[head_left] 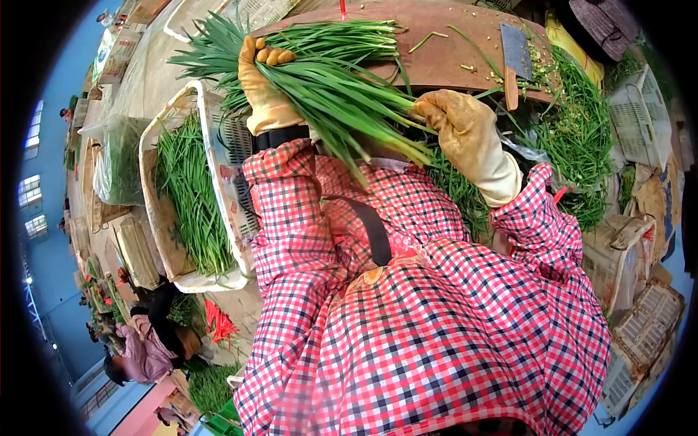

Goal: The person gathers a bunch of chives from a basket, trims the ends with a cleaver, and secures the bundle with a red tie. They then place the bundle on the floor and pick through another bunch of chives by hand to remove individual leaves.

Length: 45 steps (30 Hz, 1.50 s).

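A bundle of green chives (342,91) is held, above the brown tabletop (436,54), by the gloved left hand (265,91) and gloved right hand (465,134), both closed around it.

A bunch of long green chives (334,87) lies slanted, gathered tight, leaf tips fanning left.

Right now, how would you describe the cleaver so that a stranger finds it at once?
Find the round brown chopping board beyond the bunch of green stalks. The cleaver lies near its right edge, wooden handle pointing toward the person. It is the only flat grey blade among green leaves.
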Motion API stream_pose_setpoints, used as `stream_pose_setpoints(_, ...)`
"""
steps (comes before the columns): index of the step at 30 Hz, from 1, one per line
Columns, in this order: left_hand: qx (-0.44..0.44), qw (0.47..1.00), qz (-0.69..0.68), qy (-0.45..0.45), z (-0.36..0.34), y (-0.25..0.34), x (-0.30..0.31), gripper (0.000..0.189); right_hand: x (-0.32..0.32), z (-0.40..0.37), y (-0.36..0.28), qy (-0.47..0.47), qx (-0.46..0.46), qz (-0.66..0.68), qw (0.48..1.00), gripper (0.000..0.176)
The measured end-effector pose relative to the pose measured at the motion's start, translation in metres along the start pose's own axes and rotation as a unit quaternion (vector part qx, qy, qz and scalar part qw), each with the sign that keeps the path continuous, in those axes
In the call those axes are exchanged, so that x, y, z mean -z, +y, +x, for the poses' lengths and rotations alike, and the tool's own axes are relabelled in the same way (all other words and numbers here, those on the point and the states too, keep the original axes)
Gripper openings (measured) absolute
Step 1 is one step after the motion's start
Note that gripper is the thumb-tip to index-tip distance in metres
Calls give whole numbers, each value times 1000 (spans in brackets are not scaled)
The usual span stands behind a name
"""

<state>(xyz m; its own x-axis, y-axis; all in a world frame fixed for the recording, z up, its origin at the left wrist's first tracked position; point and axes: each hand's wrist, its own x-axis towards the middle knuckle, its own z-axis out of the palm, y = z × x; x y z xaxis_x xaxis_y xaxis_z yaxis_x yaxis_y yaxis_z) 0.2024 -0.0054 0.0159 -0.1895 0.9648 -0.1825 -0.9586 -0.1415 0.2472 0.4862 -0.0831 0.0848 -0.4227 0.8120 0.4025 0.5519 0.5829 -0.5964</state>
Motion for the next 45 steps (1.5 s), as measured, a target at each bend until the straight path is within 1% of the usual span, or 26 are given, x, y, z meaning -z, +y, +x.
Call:
stream_pose_setpoints(3, 25, 999, -23, -28, 11, 2, 12, 23, -2, -1, 1, -1, -2, 49, 999, 9)
stream_pose_setpoints(6, 28, 999, -13, -26, 12, -1, 11, 22, 3, 2, -1, -93, -49, 91, 990, 11)
stream_pose_setpoints(8, 15, 1000, 19, 13, 8, -4, 3, 22, 6, 4, 2, -120, -8, 30, 992, 11)
stream_pose_setpoints(10, 32, 999, 22, 2, 10, -2, 5, 21, 7, 5, 4, -139, 41, -3, 989, 10)
stream_pose_setpoints(11, 40, 999, 23, -4, 11, -2, 5, 20, 8, 5, 2, -134, 62, -61, 987, 8)
stream_pose_setpoints(14, 36, 999, 27, 29, 12, -5, 7, 19, 13, 7, -6, -78, 178, -119, 974, 6)
stream_pose_setpoints(15, 13, 997, 35, 71, 13, -12, 7, 19, 13, 4, -1, -40, 175, -160, 971, 5)
stream_pose_setpoints(16, 5, 993, 53, 102, 12, -18, 5, 19, 11, -2, 6, 16, 159, -140, 977, 7)
stream_pose_setpoints(18, -9, 982, 87, 165, 11, -28, 3, 20, 12, -10, 9, 40, 143, -134, 980, 8)
stream_pose_setpoints(22, 0, 982, 92, 167, 15, -45, 12, 16, 25, -30, 10, 26, 102, -170, 980, 11)
stream_pose_setpoints(23, -34, 966, 119, 226, 20, -42, 9, 15, 35, -34, 11, 31, 94, -176, 979, 11)
stream_pose_setpoints(24, -41, 962, 145, 227, 22, -34, 12, 15, 46, -39, 13, 36, 88, -182, 979, 12)
stream_pose_setpoints(26, -82, 960, 164, 213, 28, -19, 17, 16, 56, -58, 24, 42, -25, -160, 986, 12)
stream_pose_setpoints(27, -65, 965, 134, 214, 39, -8, 31, 17, 55, -70, 31, 22, -183, -4, 983, 16)
stream_pose_setpoints(28, -68, 966, 128, 213, 41, -2, 34, 17, 54, -68, 28, -1, -331, 152, 931, 22)
stream_pose_setpoints(30, -69, 968, 116, 212, 46, 3, 40, 18, 39, -56, 17, 28, -288, 237, 927, 29)
stream_pose_setpoints(31, -88, 962, 156, 205, 41, 2, 36, 19, 36, -46, 11, 1, -277, 208, 938, 28)
stream_pose_setpoints(32, -105, 955, 183, 210, 36, 0, 30, 19, 27, -38, 4, 24, -288, 255, 923, 29)
stream_pose_setpoints(34, -130, 950, 173, 223, 22, -6, 15, 19, 13, -17, 1, 38, -199, 104, 974, 32)
stream_pose_setpoints(35, -124, 960, 151, 200, 22, -3, 16, 19, -2, -11, 5, 72, -175, 53, 980, 33)
stream_pose_setpoints(36, -150, 940, 194, 236, 20, -9, 17, 19, -15, -6, 9, 107, -150, 2, 983, 35)
stream_pose_setpoints(37, -143, 953, 149, 219, 20, -8, 21, 19, -17, 3, 1, 99, -152, 33, 983, 37)
stream_pose_setpoints(39, -137, 967, 87, 197, 26, -6, 39, 20, -51, 6, 18, 186, -177, 222, 941, 34)
stream_pose_setpoints(41, -124, 967, 82, 208, 19, -12, 33, 19, -55, 12, 16, 192, -128, 18, 973, 28)
stream_pose_setpoints(44, -118, 965, 95, 212, 15, -12, 32, 19, -52, 6, 19, 190, -182, 24, 964, 18)
stream_pose_setpoints(45, -115, 968, 91, 202, 15, -9, 33, 19, -51, 0, 32, 234, -106, -67, 964, 21)
